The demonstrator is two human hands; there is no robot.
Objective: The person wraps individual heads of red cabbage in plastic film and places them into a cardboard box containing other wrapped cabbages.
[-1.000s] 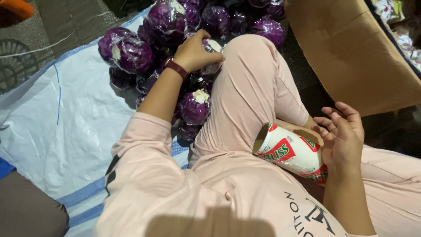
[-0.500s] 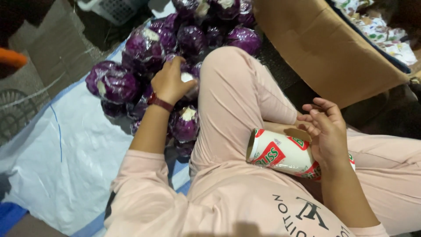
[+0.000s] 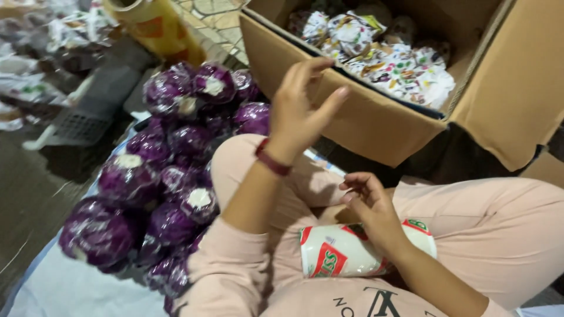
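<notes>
My left hand (image 3: 298,105) is raised in the air with fingers spread, empty, in front of the cardboard box (image 3: 358,126). A dark red band sits on its wrist. My right hand (image 3: 370,202) hovers over my lap with fingers loosely curled, resting by a white roll with red and green print (image 3: 346,249) that lies on my pink trousers. A heap of purple cabbages wrapped in clear film (image 3: 170,176) lies to my left on a pale sheet.
The open cardboard box holds several paper-wrapped round items (image 3: 382,50). A yellow roll of film (image 3: 155,23) stands at the back. A grey crate (image 3: 88,111) lies on the dark floor at left. The pale blue sheet (image 3: 70,287) covers the ground.
My left hand has lifted off the cabbages and risen toward the box, fingers now spread. The view has swung right and up, showing the box's inside. My right hand stays by the roll.
</notes>
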